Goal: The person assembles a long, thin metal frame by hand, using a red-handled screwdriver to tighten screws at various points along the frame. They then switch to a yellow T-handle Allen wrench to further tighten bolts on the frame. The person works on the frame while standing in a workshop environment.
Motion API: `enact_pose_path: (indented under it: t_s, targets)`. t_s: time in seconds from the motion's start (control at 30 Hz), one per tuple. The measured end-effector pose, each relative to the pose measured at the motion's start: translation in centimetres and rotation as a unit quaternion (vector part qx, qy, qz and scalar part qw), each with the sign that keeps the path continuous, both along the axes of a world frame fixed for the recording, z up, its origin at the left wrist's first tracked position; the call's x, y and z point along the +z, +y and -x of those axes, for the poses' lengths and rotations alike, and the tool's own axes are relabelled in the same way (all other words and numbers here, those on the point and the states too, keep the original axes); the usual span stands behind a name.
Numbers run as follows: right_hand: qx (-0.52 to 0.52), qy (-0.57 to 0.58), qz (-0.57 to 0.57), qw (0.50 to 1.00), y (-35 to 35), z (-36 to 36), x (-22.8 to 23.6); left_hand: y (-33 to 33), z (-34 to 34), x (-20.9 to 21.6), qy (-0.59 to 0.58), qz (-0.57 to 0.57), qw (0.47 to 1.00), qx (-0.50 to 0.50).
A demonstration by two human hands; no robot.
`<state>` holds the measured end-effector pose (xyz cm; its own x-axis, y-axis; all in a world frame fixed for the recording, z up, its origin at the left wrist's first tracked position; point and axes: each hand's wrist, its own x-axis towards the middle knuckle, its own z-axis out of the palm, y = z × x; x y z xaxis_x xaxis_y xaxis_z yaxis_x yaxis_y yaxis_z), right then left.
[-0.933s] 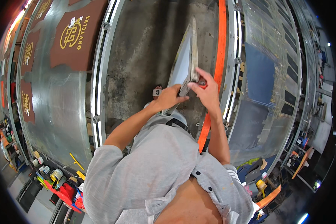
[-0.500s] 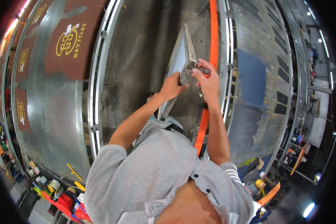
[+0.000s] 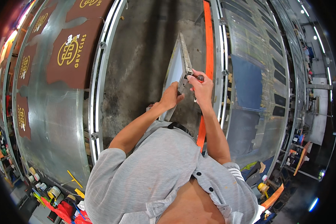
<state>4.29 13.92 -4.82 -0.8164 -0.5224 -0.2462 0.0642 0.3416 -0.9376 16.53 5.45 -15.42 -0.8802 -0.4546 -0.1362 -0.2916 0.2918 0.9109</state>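
Observation:
A screen-printing frame (image 3: 186,56) with a pale mesh stands on edge in front of my body, its worn metal bar facing right. My left hand (image 3: 170,97) grips the frame's near bar, thumb on the right side and fingers going over the mesh side. At the bar's right side, my right hand (image 3: 202,90) is closed around a small tool (image 3: 200,78) with a dark and red handle. Its fingertips touch the corner of the frame. The tool's working end is hidden, so its exact kind does not show.
On the left, a long glossy printing table (image 3: 59,123) carries brown fabric panels (image 3: 69,56) with yellow prints. Another table on the right holds dark blue panels (image 3: 247,82). An orange rail (image 3: 209,41) and metal track rails run alongside the aisle. Tubs and tools crowd the lower left.
My right hand has come down and left against the frame's corner, its fingers closing more tightly. The frame has tipped slightly and sits a little lower in view. My left hand keeps its grip.

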Motion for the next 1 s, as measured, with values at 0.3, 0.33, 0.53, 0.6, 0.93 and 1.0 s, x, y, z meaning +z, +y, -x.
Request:
enact_pose_path:
  t_s: [0.3,0.33,0.53,0.6,0.93,1.0]
  targets:
    - [-0.002,-0.012,0.058,0.998,-1.1,1.2,0.3,1.5,-0.2,-1.6,0.003,-0.015,0.997,0.074]
    - [0.001,0.002,0.047,0.999,-1.1,0.6,0.3,1.3,-0.6,-0.5,-0.011,-0.053,0.996,0.065]
    - [0.006,0.085,0.026,0.996,-1.4,-0.9,-1.5,1.0,-1.4,-0.7,0.022,-0.036,0.997,0.058]
    - [-0.006,0.119,0.019,0.993,-1.2,-1.5,-1.8,1.7,-1.9,-0.1,-0.002,-0.071,0.995,0.071]
    - [-0.049,0.150,0.005,0.987,-1.5,-1.8,-1.0,2.0,-0.6,0.0,-0.019,-0.007,0.997,0.080]
    - [-0.051,0.152,-0.001,0.987,-2.0,-1.6,-1.1,1.9,-0.4,-0.9,0.012,0.023,0.995,0.091]
